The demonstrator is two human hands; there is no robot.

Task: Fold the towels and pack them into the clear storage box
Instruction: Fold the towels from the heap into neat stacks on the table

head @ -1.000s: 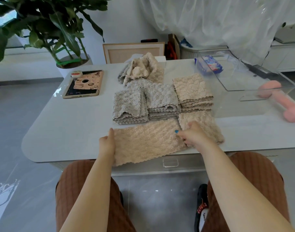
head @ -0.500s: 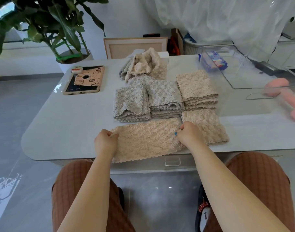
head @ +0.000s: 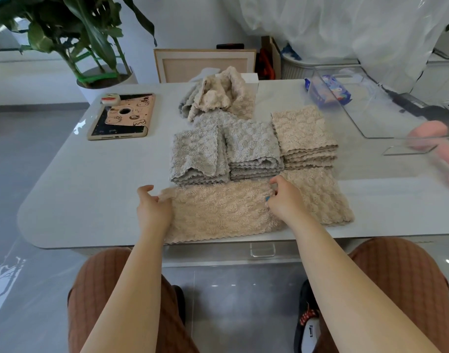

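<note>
A beige towel [head: 221,212] lies folded in half at the table's front edge. My left hand [head: 152,207] pinches its far left corner; my right hand [head: 284,197] pinches its far right corner. A folded beige towel [head: 320,197] lies just to its right. Behind stand two grey folded stacks [head: 198,159] [head: 254,154] and a beige folded stack [head: 305,138]. An unfolded heap of towels [head: 218,95] sits further back. The clear storage box [head: 386,108] stands at the right rear.
A tablet in a pink case [head: 122,115] lies at the left of the white table [head: 91,179]. A blue packet [head: 328,93] is in the box. A pink dumbbell [head: 437,149] lies at the right edge. A potted plant [head: 85,47] and a chair back [head: 203,64] stand behind.
Both hands moved from the towel's near side up to its far corners and now pinch them. The towel lies a little flatter and squarer.
</note>
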